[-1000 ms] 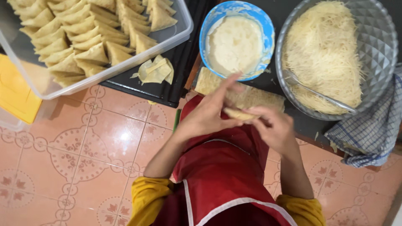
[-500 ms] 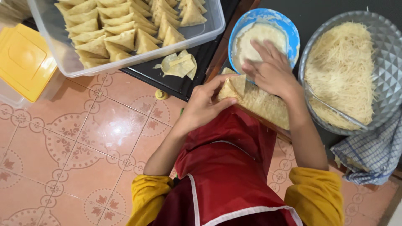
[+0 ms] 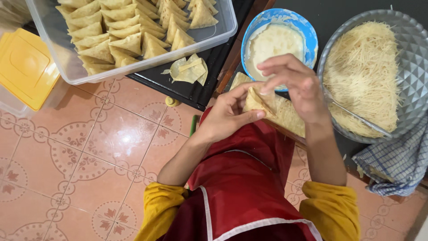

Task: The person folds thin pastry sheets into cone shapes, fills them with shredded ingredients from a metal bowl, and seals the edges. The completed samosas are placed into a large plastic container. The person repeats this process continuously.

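Observation:
My left hand (image 3: 229,112) grips a folded triangular pastry (image 3: 259,101) from below, thumb along its near edge. My right hand (image 3: 294,85) comes in from above, fingertips pressing the pastry's top flap. Both hands hover over a stack of flat pastry sheets (image 3: 290,117) lying on a wooden board. Just beyond the hands stands a blue bowl (image 3: 310,39) of white paste. A clear plastic tub (image 3: 214,33) at upper left holds several finished folded triangles (image 3: 129,42).
A silver bowl (image 3: 414,58) of thin noodles with a utensil in it sits at right, above a blue checked cloth (image 3: 394,163). Loose pastry scraps (image 3: 189,70) lie on a black tray. A yellow lid (image 3: 24,67) sits at left on the patterned tile floor (image 3: 89,156).
My right hand left the blue bowl of paste and came back to the pastry held in my left hand. The view shifted slightly.

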